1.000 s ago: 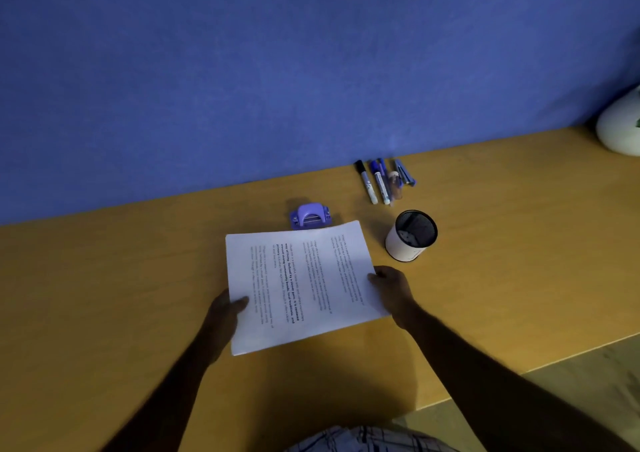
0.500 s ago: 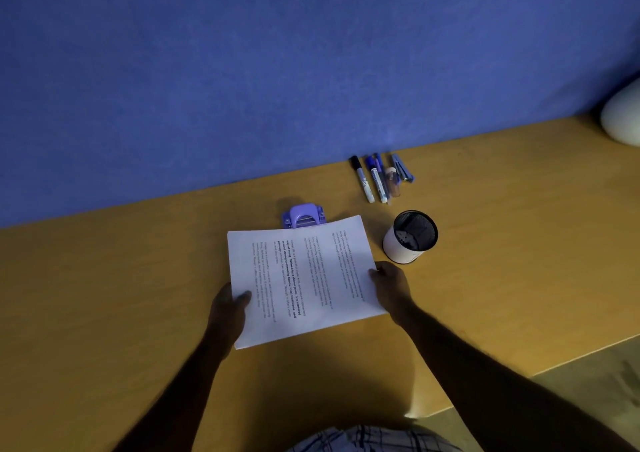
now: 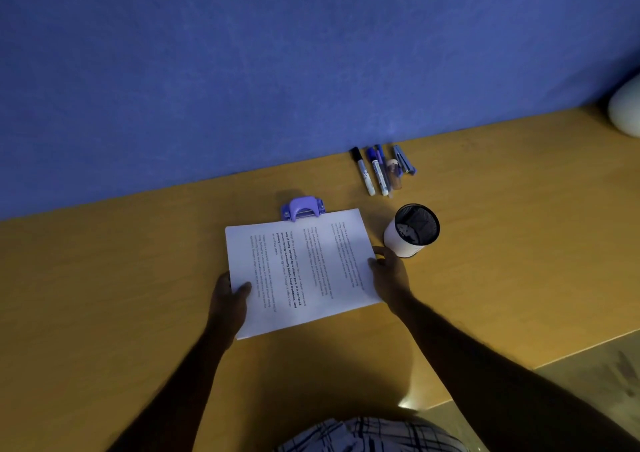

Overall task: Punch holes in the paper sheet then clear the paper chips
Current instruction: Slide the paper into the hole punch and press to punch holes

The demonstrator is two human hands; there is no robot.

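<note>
**Sheet meets the punch**

Both hands pinch the paper sheet (image 3: 301, 268): left hand (image 3: 230, 301) clamped on its near-left edge, right hand (image 3: 389, 273) on the right edge. The sheet's far edge sits at the purple hole punch (image 3: 303, 208). Beyond: mesh cup (image 3: 412, 230), markers (image 3: 375, 171), blue wall (image 3: 277, 70).
</note>
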